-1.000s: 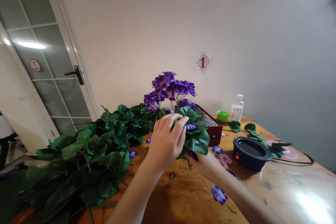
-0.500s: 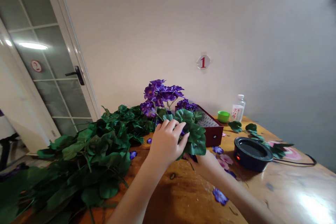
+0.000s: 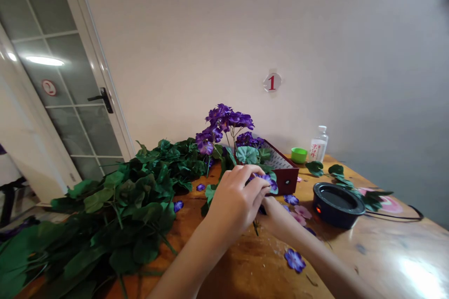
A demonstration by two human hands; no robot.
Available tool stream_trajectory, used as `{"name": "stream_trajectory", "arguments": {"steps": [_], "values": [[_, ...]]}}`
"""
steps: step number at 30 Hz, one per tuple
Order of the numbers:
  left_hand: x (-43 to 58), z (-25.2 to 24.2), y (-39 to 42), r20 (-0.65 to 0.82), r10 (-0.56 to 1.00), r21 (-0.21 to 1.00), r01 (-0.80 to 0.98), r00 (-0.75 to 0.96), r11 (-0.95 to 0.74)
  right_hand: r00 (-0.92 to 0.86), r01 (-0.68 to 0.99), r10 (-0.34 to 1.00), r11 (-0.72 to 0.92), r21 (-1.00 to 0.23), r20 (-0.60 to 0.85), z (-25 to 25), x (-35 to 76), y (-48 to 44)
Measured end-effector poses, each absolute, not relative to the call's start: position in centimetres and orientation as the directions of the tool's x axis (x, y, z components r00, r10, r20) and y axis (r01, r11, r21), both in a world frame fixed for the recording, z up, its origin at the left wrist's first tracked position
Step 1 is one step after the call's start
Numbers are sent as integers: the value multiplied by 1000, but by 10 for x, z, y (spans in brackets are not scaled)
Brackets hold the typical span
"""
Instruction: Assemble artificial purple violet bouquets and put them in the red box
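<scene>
My left hand (image 3: 238, 203) hovers over the glossy wooden counter (image 3: 245, 261), fingers (image 3: 257, 188) pinched together on a small purple fabric blossom (image 3: 267, 179) low on the tall purple artificial flower sprig (image 3: 224, 119). My right hand (image 3: 278, 217) sits just beneath at the stem; its fingers are hidden, so I can't tell their grip. A dark red box (image 3: 286, 180) stands right behind, and a heap of green fabric leaves (image 3: 133, 196) lies to the left.

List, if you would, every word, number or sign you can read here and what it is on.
"1", in red, on the round wall sign.
"2", in red, on the round door sign.
Bottle label: red characters, too blurred to read.
</scene>
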State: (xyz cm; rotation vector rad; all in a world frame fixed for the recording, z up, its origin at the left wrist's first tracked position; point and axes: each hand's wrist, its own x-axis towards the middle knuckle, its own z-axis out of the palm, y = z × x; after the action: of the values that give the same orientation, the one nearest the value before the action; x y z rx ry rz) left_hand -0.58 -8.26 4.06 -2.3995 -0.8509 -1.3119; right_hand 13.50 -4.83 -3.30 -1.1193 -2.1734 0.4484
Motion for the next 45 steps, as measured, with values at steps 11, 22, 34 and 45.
{"name": "stream_trajectory", "arguments": {"steps": [11,22,34,45], "values": [[-80,41,-32,767,626,559,627,-141,-543,-348,627,847,530,-571,403,-30,148,-38],[-38,51,-73,948,199,8,606,249,-796,-324,628,812,569,-531,486,-32,143,-41],[-38,46,-68,881,297,-74,729,368,-681,-386,565,800,599,-567,460,-23,134,-52],[-42,43,-60,808,227,-350,752,544,-559,-420,582,800,600,-549,429,-26,132,-57]]}}
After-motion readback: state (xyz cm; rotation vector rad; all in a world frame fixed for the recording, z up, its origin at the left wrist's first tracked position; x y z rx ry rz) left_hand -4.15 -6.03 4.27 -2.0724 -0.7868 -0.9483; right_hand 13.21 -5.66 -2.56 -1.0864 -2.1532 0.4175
